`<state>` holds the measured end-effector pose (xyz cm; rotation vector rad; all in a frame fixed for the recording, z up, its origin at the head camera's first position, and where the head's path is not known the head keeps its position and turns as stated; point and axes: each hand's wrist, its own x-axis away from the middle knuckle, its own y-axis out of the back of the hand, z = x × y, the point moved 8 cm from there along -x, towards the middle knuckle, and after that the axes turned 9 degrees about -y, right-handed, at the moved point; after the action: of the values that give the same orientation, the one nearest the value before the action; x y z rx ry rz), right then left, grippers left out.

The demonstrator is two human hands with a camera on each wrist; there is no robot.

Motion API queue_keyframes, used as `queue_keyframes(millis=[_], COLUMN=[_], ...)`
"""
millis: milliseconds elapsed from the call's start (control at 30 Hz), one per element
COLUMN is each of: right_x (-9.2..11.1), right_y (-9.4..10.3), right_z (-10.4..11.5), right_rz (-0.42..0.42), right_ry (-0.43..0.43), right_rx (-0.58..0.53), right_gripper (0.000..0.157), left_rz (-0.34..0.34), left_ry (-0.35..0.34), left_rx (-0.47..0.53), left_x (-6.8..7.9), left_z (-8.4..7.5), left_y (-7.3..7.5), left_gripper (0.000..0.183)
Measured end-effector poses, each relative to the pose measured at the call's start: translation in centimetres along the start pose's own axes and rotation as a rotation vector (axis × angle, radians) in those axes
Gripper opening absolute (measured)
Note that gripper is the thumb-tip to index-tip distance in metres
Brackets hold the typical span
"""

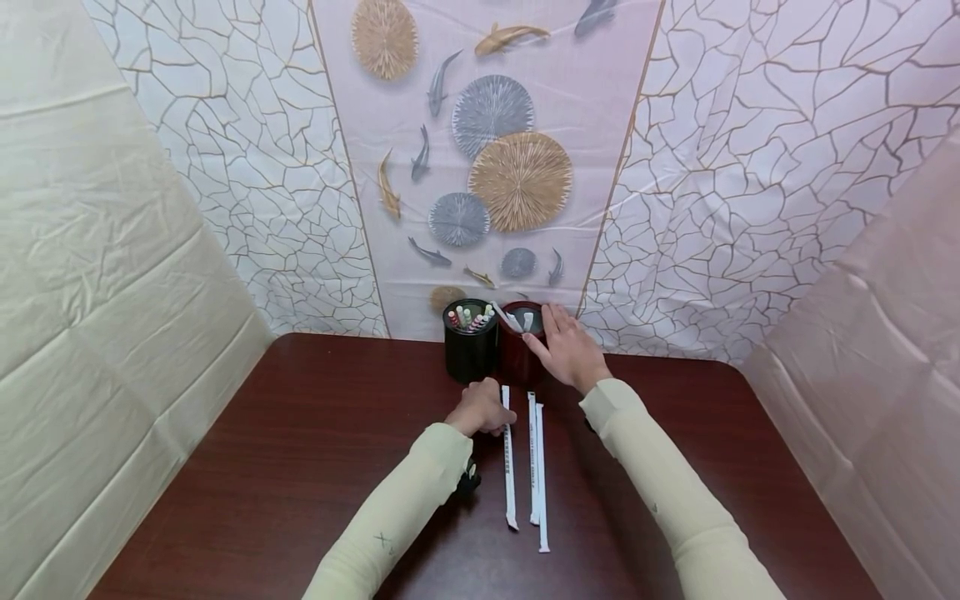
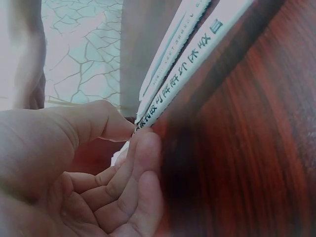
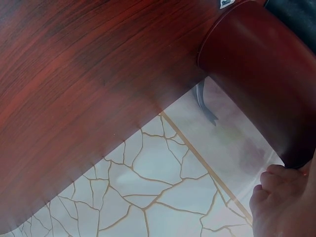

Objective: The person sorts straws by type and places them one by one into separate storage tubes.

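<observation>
My left hand (image 1: 483,408) pinches a white paper-wrapped straw (image 1: 510,483) near its far end, between thumb and fingers; black printed characters run along the wrapper (image 2: 182,69) in the left wrist view. Just to its right, two more wrapped straws (image 1: 542,483) lie side by side on the table. With fingers extended and thumb spread, my right hand (image 1: 573,354) rests at the right rim of a dark red cup (image 1: 517,358). White wrapped ends (image 1: 528,320) stick up inside that cup. In the right wrist view, fingers lie against the red cup's (image 3: 261,69) rim.
A black cup (image 1: 470,354) stands against the red one's left side, holding several slim sticks (image 1: 472,317) with coloured ends. Behind both cups, a patterned cloth (image 1: 517,250) hangs at the back edge of the dark wood table (image 1: 300,442).
</observation>
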<state>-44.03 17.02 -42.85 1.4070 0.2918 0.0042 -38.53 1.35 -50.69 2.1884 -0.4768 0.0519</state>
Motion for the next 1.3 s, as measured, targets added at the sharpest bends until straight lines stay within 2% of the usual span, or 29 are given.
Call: queue_keyframes(millis=[200, 367, 867, 1133, 1300], right_x=[0.0, 0.1, 0.0, 0.0, 0.0], right_y=[0.2, 0.2, -0.1, -0.2, -0.3], right_z=[0.1, 0.1, 0.0, 0.0, -0.1], right_rz=[-0.002, 0.002, 0.016, 0.042, 0.047], right_ry=[0.004, -0.003, -0.017, -0.026, -0.027], right_rx=[-0.003, -0.011, -0.020, -0.019, -0.014], right_gripper=[0.086, 0.086, 0.087, 0.088, 0.089], left_rz=[-0.037, -0.072, -0.099, -0.117, -0.149], left_ry=[-0.051, -0.087, -0.129, -0.147, -0.186], left_rx=[-0.019, -0.011, -0.087, -0.120, -0.202], left_x=[0.6, 1.6, 2.2, 3.0, 3.3], left_z=[-0.7, -1.6, -3.2, -5.0, -6.5], left_y=[1.0, 2.1, 5.1, 7.4, 9.0], left_gripper=[0.028, 0.025, 0.027, 0.030, 0.033])
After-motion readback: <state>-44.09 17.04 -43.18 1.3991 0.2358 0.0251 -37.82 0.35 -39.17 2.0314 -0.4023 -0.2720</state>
